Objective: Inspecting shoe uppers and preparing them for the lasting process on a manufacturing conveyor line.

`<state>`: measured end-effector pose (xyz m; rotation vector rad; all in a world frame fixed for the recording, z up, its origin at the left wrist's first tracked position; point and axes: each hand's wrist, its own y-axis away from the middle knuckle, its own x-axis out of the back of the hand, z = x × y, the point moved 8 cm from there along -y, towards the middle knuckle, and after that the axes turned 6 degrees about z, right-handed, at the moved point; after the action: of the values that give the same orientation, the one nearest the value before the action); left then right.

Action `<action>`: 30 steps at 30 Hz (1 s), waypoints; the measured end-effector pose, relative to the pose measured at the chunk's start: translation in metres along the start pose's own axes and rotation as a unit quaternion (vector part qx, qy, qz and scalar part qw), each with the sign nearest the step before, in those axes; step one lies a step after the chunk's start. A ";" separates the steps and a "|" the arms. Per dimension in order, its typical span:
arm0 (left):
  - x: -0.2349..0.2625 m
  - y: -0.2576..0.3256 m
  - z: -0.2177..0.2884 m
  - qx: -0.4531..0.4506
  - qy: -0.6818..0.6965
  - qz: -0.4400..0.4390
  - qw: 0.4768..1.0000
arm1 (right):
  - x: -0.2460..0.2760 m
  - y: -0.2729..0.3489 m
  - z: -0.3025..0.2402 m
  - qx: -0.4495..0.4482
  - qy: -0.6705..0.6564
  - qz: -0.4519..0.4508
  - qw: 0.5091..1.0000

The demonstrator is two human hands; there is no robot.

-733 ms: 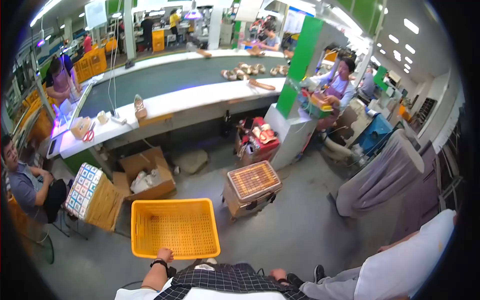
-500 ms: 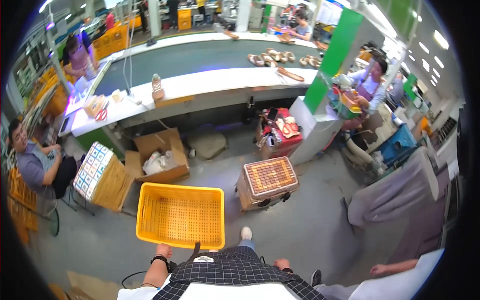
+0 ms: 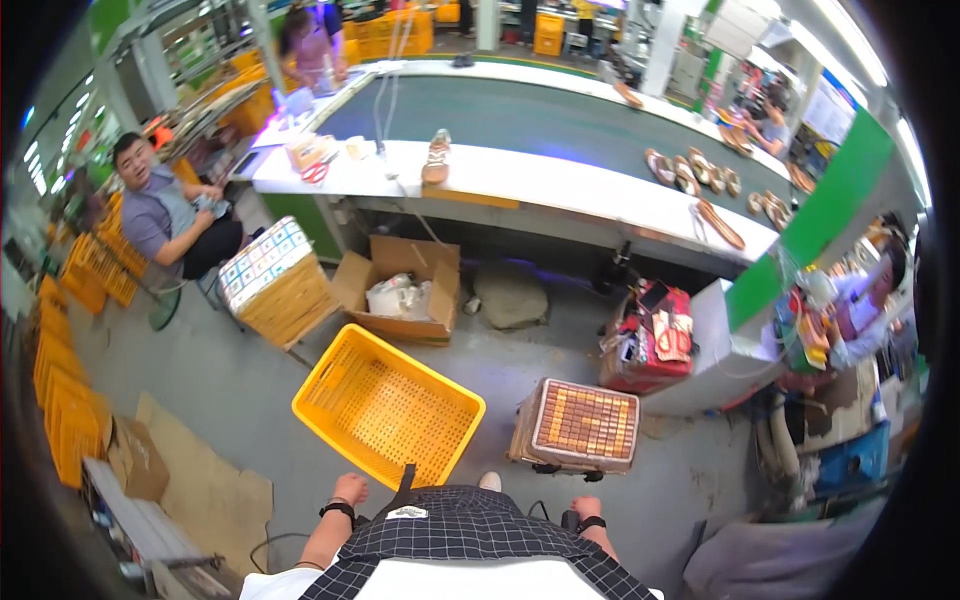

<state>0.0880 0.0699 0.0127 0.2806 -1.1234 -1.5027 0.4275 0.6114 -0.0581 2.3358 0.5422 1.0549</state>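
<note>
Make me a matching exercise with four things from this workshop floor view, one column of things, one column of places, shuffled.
Things:
1. yellow crate
2. open cardboard box
3. single shoe
4. cushioned stool

Places:
A. standing on the white counter
B. on the floor right of the yellow crate
C. under the counter's edge, holding white bags
D. on the floor ahead of the left hand

Pairs: 1-D, 2-C, 3-A, 4-B

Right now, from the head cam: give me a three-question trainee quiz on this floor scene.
1. True or false: the yellow perforated plastic crate holds shoes.
2. Which stands right of that crate? A) open cardboard box with white bags B) stool with brown woven-pattern cushion C) long white workbench
3. Fill in: the left hand and right hand each wear a dark ____ at the wrist.

Key: 1 false, it is empty; 2 B; 3 band.
</note>
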 end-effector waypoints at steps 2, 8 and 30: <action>-0.006 0.025 0.011 -0.004 0.040 0.016 0.999 | 0.006 -0.022 -0.038 0.056 0.096 -0.031 0.993; 0.004 0.056 -0.066 0.072 0.094 0.093 0.989 | -0.026 -0.057 -0.095 0.134 0.178 -0.066 0.973; -0.008 0.097 -0.142 0.130 0.183 0.128 0.966 | -0.096 -0.084 -0.099 0.340 0.445 -0.220 0.799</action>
<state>0.2535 0.0226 0.0111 0.5485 -1.0113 -1.0241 0.2795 0.6538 -0.1067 1.8645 1.9890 1.9005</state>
